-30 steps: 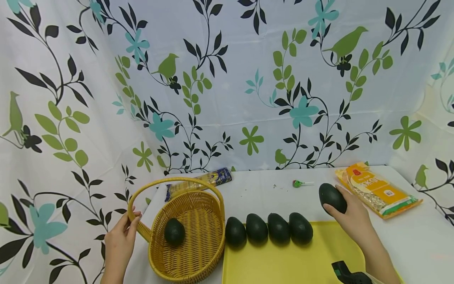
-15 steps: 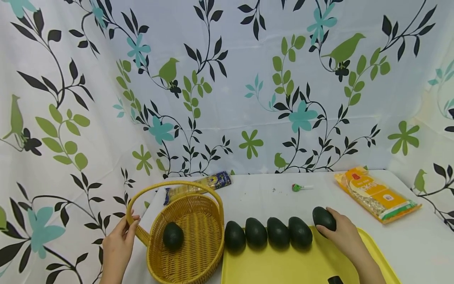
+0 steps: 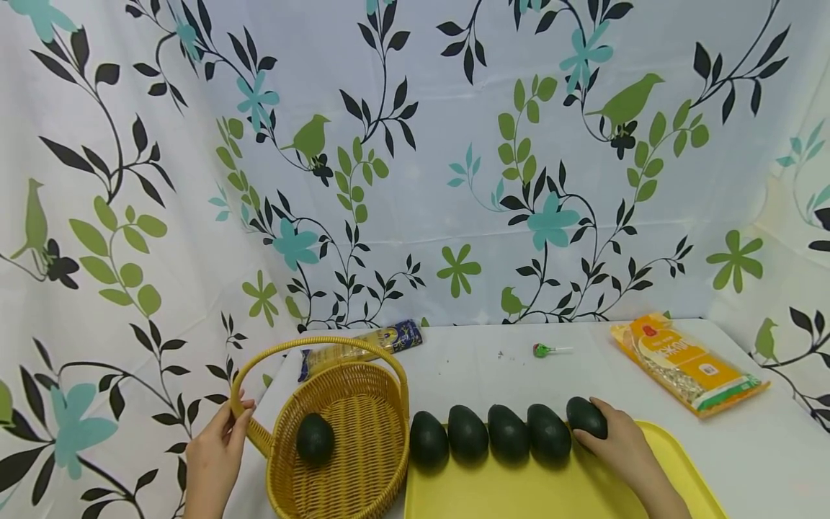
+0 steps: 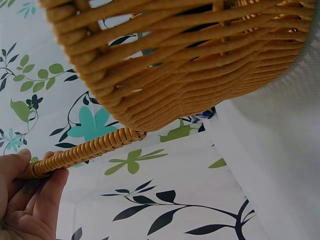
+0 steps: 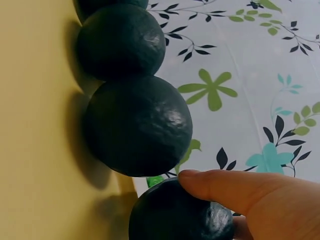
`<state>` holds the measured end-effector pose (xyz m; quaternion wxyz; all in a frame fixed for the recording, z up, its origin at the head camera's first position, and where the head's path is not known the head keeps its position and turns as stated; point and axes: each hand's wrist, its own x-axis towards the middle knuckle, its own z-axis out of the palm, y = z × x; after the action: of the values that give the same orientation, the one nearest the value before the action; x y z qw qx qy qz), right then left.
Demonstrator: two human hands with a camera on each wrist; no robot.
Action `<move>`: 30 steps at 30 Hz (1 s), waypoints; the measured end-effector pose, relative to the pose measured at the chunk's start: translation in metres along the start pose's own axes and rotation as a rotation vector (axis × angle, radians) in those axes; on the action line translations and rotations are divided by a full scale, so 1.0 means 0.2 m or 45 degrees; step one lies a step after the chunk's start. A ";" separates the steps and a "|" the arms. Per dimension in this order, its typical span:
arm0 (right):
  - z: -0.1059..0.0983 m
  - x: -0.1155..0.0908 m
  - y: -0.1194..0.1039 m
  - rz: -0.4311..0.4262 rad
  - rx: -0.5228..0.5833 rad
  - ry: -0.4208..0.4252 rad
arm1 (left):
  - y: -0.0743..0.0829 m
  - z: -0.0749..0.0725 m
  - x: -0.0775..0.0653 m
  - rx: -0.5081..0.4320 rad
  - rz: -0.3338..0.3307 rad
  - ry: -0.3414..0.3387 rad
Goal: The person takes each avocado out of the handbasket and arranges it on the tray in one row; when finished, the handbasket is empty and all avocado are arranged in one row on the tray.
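Note:
My left hand [image 3: 217,455] grips the arched handle [image 4: 87,152] of a woven wicker basket [image 3: 338,375] at its left side. Inside the basket lies one dark green avocado [image 3: 315,439]. At the right end of a row, my right hand [image 3: 616,443] holds another avocado [image 3: 586,418] between thumb and fingers, at the back edge of a yellow tray [image 3: 506,497]. Several more avocados [image 3: 510,434] stand side by side along that edge. In the right wrist view, the thumb [image 5: 220,187] lies on the held avocado, close beside its neighbour [image 5: 140,127].
Behind the basket lies a blue and clear packet [image 3: 398,336]. A small green lollipop [image 3: 542,350] is on the white table [image 3: 473,367]. An orange bag of grain or flakes [image 3: 687,364] lies at the right. A patterned curtain [image 3: 415,180] hangs at the back.
My right hand has brought its avocado down and left from above the table to the right end of the row on the tray. The left hand stays on the basket handle.

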<state>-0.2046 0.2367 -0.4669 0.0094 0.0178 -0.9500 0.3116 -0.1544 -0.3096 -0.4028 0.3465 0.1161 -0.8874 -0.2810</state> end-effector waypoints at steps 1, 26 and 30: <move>0.01 0.00 0.00 0.003 0.003 0.001 | 0.00 0.00 0.00 0.001 0.002 0.002; 0.05 -0.01 -0.01 0.053 0.009 -0.017 | 0.00 0.00 0.00 -0.045 0.009 0.007; 0.05 -0.01 0.00 0.072 0.008 -0.032 | 0.00 0.00 0.00 -0.041 0.006 0.008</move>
<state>-0.2034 0.2302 -0.4747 -0.0112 -0.0050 -0.9492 0.3145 -0.1538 -0.3092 -0.4024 0.3518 0.1093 -0.8820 -0.2939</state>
